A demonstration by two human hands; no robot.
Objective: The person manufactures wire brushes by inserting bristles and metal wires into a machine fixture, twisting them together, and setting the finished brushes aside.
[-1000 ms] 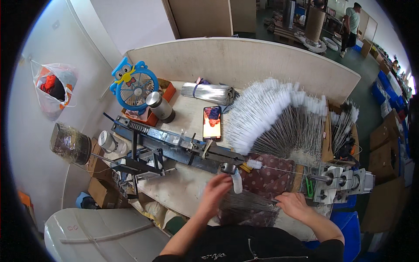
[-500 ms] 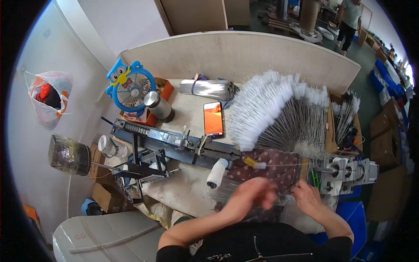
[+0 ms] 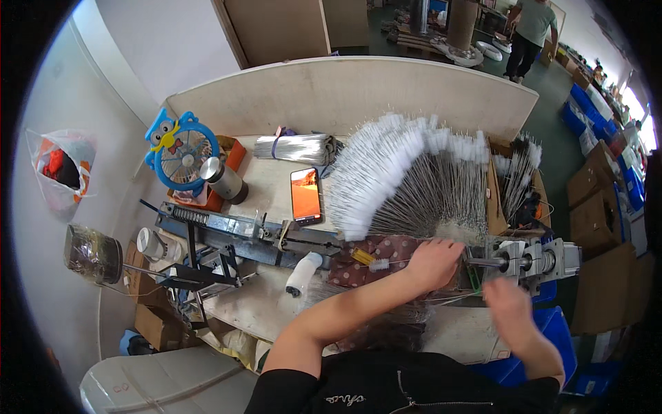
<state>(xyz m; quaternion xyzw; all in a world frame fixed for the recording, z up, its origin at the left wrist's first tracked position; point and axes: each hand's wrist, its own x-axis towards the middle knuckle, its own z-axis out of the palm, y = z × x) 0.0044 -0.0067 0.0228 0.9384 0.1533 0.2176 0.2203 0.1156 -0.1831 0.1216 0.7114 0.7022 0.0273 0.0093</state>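
My left hand reaches across the brown polka-dot cloth, its fingers curled; what they hold, if anything, is hidden. Beside it on the cloth lie a small white-bristled brush and a yellow piece; the brush's thin wire runs toward that hand. My right hand, smeared by motion, is just below the motorised spindle. Thin wire strands stretch between the two hands' area, near a green tool. Behind my left hand spreads a large fan of white-tipped wire brushes.
A phone, a foil-like wire bundle, a steel flask and a blue owl fan stand at the back left. A long metal jig crosses the table. A white wrapped roll lies near it. Blue bins sit at right.
My left hand has moved right and away from me, up to the spindle. My right hand has shifted slightly right and nearer. The whole view has shifted a little.
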